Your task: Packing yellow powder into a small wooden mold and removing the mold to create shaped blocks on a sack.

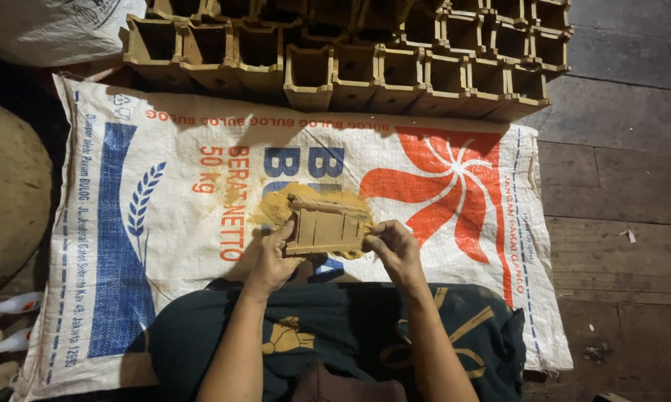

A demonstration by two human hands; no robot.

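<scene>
Head view: sack (164, 246) covered floor, clay boxes (395, 59) ranked beyond. Clay piece (326, 227) sat mid-sack on powder (276, 205), left hand (274, 257) and right hand (393, 249) pinching its ends. Probably soft, crumbly (support from the ends, gently).

Two hands: left hand (274, 260), right hand (392, 249). One wooden box mould (326, 228) between them. One yellow powder heap (282, 205) near sack centre. One printed woven sack (164, 246) spread flat. Rows of open wooden box moulds (395, 52) beyond sack's far edge, roughly twenty or more, exact count unclear. Two white pointed objects (15, 321) off sack's left edge.
</scene>
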